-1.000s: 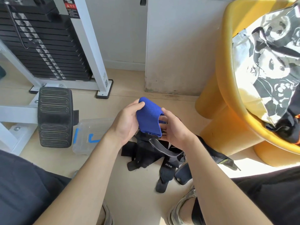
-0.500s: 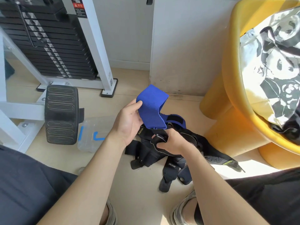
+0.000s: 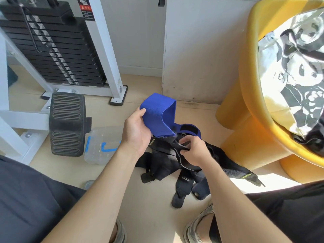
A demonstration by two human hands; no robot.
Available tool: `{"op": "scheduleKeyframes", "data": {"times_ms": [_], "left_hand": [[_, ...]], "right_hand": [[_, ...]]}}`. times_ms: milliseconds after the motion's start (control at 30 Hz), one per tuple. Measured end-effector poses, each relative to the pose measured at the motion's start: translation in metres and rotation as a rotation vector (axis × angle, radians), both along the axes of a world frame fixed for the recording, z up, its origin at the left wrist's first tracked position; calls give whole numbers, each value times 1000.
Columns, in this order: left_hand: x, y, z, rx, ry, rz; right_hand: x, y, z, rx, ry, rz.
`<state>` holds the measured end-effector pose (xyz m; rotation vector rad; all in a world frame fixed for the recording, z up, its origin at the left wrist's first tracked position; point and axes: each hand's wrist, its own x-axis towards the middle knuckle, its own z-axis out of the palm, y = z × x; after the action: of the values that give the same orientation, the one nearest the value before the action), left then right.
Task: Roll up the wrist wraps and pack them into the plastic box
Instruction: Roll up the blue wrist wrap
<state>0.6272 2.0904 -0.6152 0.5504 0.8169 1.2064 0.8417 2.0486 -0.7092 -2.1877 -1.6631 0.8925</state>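
A person's left hand (image 3: 135, 135) grips the blue wrist wrap (image 3: 159, 118), its length trailing toward 4 o'clock to the right hand (image 3: 194, 151), which pinches a grey-edged strap (image 3: 178, 156) atop black wraps (image 3: 163, 165), while the plastic box (image 3: 101, 146) lies at 9 o'clock, nearest the left hand.

Floor (image 3: 149, 209) under black wraps (image 3: 163, 163), plastic box (image 3: 98, 149)

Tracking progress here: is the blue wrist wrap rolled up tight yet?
No, the blue wrist wrap forms a loose open loop held in the left hand.
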Motion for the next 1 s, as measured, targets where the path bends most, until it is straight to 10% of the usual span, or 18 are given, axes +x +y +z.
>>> {"op": "scheduleKeyframes", "data": {"times_ms": [133, 367, 533, 667, 800, 1000], "left_hand": [[-21, 15, 13, -46, 2, 86], [-25, 13, 20, -19, 151, -97], [-26, 8, 16, -32, 174, -385], [-44, 6, 5, -45, 381, -451], [-62, 3, -19, -36, 847, -727], [-58, -16, -65, -143, 1239, -1139]], "right_hand": [[19, -21, -10, -76, -278, -145], [1, -8, -2, -147, 104, -127], [-15, 25, 32, -315, 1297, -505], [-6, 36, 42, -86, 1728, -740], [-9, 44, 37, 169, 1421, -890], [-34, 29, 35, 76, 862, -402]]}}
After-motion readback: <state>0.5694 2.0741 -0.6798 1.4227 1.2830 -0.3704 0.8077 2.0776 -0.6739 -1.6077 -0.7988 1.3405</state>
